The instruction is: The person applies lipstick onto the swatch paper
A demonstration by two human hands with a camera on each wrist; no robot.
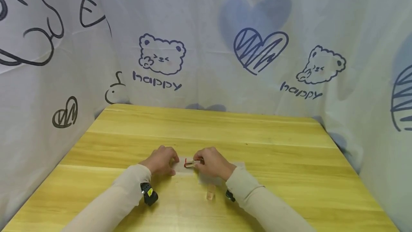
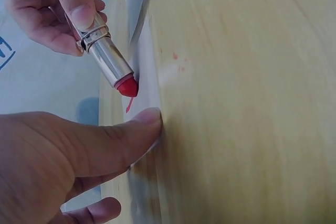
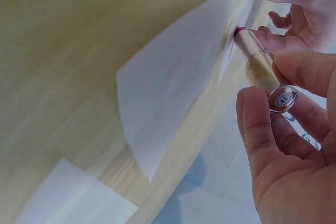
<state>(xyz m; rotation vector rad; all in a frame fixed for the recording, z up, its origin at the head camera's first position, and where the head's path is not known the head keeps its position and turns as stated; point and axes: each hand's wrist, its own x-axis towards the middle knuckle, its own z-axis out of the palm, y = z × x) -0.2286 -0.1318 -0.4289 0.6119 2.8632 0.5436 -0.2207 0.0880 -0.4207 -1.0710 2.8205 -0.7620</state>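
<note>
Gripped between the thumb and fingers of my right hand is a lipstick in a shiny metallic tube. Its red tip points down at a white paper piece. A short red line shows on that paper beside the tip; whether the tip touches the paper, I cannot tell. My left hand rests at the paper's left end, thumb pressing near its edge and the other fingers apart from the thumb. In the right wrist view, the round base of the lipstick faces the camera.
A second white paper sheet lies near my right hand, and another paper piece lies farther right. A small clear block-like piece stands on the wooden table nearer me. White cloth with drawings surrounds the table.
</note>
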